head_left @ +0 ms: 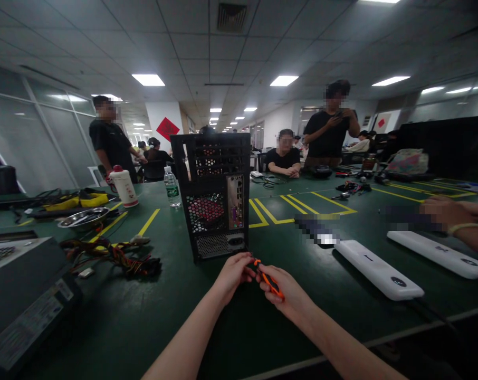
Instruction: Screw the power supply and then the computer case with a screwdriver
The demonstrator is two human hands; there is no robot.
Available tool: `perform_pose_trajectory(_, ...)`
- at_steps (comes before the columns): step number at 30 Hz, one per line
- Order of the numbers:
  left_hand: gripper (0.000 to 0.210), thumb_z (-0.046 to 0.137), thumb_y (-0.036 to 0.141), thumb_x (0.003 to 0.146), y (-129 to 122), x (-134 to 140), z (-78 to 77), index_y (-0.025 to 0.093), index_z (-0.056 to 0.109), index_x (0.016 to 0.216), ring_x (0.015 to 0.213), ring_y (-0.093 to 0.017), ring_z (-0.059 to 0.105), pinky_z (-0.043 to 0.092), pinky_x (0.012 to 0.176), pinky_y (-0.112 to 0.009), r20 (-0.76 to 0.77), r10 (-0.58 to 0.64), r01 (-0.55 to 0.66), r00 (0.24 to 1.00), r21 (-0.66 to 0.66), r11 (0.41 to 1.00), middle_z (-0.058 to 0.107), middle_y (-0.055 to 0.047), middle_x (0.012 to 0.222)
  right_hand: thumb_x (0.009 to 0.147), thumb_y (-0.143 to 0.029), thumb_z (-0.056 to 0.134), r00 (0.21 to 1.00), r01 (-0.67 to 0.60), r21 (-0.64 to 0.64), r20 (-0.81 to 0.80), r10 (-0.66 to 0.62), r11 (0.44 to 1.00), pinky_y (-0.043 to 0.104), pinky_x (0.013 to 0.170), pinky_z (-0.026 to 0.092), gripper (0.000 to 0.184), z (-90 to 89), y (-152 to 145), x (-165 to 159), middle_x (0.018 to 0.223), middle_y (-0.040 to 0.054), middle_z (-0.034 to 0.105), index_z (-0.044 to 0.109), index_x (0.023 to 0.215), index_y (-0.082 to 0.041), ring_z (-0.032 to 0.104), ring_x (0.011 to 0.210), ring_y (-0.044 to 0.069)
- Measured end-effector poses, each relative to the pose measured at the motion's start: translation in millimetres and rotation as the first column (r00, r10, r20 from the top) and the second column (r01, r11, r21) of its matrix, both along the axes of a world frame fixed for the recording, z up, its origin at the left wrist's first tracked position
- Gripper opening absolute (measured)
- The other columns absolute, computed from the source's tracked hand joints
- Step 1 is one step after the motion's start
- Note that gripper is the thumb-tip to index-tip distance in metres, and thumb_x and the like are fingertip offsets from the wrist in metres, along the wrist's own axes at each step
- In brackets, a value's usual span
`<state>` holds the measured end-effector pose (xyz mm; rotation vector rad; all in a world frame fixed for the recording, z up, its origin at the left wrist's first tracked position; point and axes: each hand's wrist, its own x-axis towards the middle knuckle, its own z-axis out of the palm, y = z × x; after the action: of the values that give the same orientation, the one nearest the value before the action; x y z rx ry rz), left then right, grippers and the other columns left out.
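A black computer case (219,227) stands upright on the green table, its rear side with port plate and power supply turned towards me. My right hand (280,287) is closed around the orange and black handle of a screwdriver (271,282). The tool points up and left, towards the case's lower right corner. Just in front of that corner, my left hand (237,274) has its fingers pinched together close to the screwdriver's front end. Whatever they hold is too small to make out, and the screwdriver's tip is hard to see.
At the left are a grey power supply unit (25,301), bundled cables (124,256), a metal bowl (84,217), a white bottle (124,187) and a water bottle (171,187). White elongated devices (375,266) lie right, near another person's hands (448,214). Several people are beyond the table.
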<state>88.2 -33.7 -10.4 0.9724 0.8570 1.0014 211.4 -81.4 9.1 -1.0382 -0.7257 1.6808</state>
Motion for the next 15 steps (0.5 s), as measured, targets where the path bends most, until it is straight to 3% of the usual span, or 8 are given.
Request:
perform_pose_trajectory(4, 0.021, 0.058, 0.021, 0.070, 3.7, 0.5, 0.9, 0.010, 0.059, 0.088, 0.042, -0.004, 0.048, 0.034, 0.042, -0.016, 0.047, -0.022, 0.024, 0.999, -0.036, 0.999, 0.059, -0.003, 0.063, 0.085, -0.023, 0.038, 0.995, -0.058, -0.110, -0.087, 0.049, 0.992, 0.007, 0.029, 0.022, 0.022, 2.8, 2.7, 2.9, 0.058, 0.0006, 0.050, 0.051, 0.071, -0.011, 0.041, 0.039, 0.001)
perform_pose_trajectory(9, 0.018, 0.058, 0.017, 0.071, 8.3, -8.7, 12.1, 0.008, 0.059, 0.086, 0.049, -0.002, 0.049, 0.039, 0.043, -0.014, 0.180, 0.134, -0.105, 0.975, -0.164, 0.981, 0.062, -0.011, 0.092, 0.080, -0.020, 0.047, 0.996, -0.037, -0.103, -0.084, 0.028, 0.994, 0.008, 0.028, 0.021, 0.012, 2.7, 3.3, 3.7, 0.058, 0.0006, 0.051, 0.051, 0.073, -0.011, 0.042, 0.040, 0.002)
perform_pose_trajectory(12, 0.020, 0.056, 0.015, 0.072, 7.9, -13.8, 15.7, 0.008, 0.059, 0.091, 0.051, -0.002, 0.049, 0.041, 0.044, -0.013, 0.219, 0.182, -0.141, 0.959, -0.188, 0.972, 0.060, -0.013, 0.100, 0.071, -0.009, 0.056, 0.998, 0.009, -0.062, -0.057, -0.013, 0.998, 0.008, 0.030, 0.023, 0.008, 0.0, 1.7, 2.1, 0.059, -0.0004, 0.052, 0.049, 0.069, -0.013, 0.046, 0.044, 0.002)
perform_pose_trajectory(15, 0.024, 0.053, 0.013, 0.073, 4.1, -17.2, 16.4, 0.009, 0.057, 0.097, 0.051, -0.003, 0.050, 0.042, 0.044, -0.015, 0.199, 0.201, -0.163, 0.959, -0.191, 0.968, 0.059, -0.015, 0.104, 0.073, -0.012, 0.056, 0.998, 0.021, -0.057, -0.051, -0.024, 0.998, 0.008, 0.033, 0.028, 0.008, -2.0, 0.7, 2.0, 0.059, -0.0003, 0.053, 0.050, 0.068, -0.013, 0.047, 0.045, 0.003)
